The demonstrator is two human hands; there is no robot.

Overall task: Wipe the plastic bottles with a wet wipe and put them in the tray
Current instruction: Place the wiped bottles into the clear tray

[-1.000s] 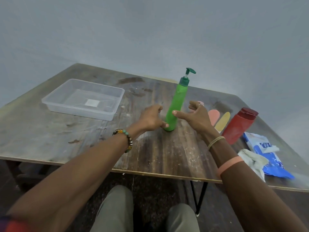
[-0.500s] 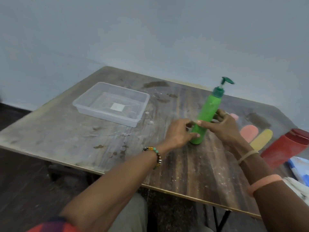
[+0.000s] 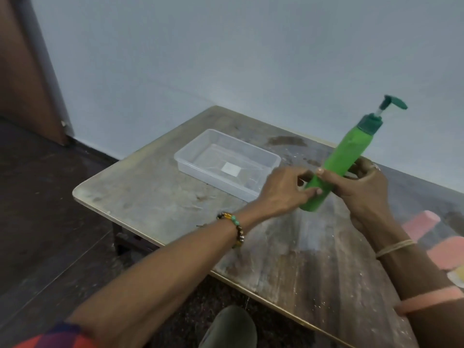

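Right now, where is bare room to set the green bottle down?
Bare wood lies left of the tray, toward the table's rounded corner, and near you, between the left forearm and right forearm. The right edge is crowded with pink shapes.

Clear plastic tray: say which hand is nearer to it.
Left. The left hand grips the green pump bottle just beside the tray; the right hand holds the bottle's other side, farther away.
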